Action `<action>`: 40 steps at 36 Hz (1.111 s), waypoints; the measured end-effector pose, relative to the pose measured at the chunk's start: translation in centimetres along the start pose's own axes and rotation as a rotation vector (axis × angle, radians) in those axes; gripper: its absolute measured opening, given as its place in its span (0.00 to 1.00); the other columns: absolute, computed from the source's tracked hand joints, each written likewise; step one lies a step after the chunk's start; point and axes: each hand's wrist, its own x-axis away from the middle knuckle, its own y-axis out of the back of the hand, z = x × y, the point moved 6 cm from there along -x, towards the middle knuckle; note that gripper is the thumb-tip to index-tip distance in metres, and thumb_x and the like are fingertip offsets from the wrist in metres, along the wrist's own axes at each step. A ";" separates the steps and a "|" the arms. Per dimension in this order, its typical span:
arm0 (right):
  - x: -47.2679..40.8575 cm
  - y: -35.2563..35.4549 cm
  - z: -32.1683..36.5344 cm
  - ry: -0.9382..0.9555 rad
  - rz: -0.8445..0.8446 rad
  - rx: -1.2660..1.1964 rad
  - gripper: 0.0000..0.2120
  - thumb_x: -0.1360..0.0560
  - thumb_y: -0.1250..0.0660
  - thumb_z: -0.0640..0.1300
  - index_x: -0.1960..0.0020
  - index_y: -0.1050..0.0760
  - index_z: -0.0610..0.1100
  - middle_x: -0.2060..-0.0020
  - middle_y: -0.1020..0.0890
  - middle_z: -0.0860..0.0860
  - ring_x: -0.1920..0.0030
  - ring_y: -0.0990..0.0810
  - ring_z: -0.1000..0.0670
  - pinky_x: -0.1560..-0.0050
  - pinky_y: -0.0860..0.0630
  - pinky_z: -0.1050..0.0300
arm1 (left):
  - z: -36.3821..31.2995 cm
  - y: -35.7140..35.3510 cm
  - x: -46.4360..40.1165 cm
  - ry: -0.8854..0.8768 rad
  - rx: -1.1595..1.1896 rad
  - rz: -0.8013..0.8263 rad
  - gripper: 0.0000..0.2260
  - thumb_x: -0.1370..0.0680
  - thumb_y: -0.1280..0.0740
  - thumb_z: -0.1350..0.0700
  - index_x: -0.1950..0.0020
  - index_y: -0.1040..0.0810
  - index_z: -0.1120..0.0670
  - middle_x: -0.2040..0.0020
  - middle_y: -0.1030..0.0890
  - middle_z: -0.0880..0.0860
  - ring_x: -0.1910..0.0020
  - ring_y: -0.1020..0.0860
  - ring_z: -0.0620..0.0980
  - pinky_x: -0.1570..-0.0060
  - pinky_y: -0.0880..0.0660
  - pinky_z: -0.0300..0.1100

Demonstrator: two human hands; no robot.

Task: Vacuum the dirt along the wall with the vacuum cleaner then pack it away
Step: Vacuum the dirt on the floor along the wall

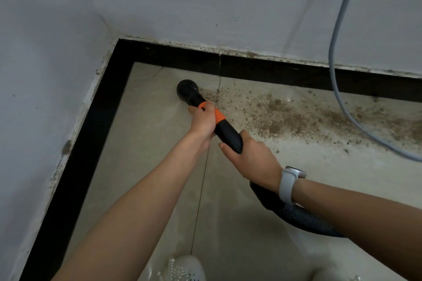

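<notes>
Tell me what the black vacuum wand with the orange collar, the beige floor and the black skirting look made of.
Black vacuum wand with the orange collar: smooth moulded plastic by its matte sheen, probably. Beige floor: glazed tile, likely ceramic, given its soft reflections and the thin grout line. Black skirting: glossy tile strip, apparently; a joint shows in it.

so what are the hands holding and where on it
Both grip the vacuum wand: left hand at its orange collar, right hand at the rear end by the hose.
</notes>
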 end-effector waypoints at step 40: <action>11.1 -1.3 -5.3 -0.062 0.109 0.240 0.15 0.23 0.40 0.62 0.50 0.38 0.52 0.62 0.25 0.51 0.56 0.20 0.45 0.63 0.32 0.54 | 10.5 0.2 8.8 0.076 -0.054 -0.058 0.27 0.17 0.46 0.50 0.23 0.55 0.56 0.32 0.31 0.60 0.37 0.27 0.58 0.36 0.29 0.57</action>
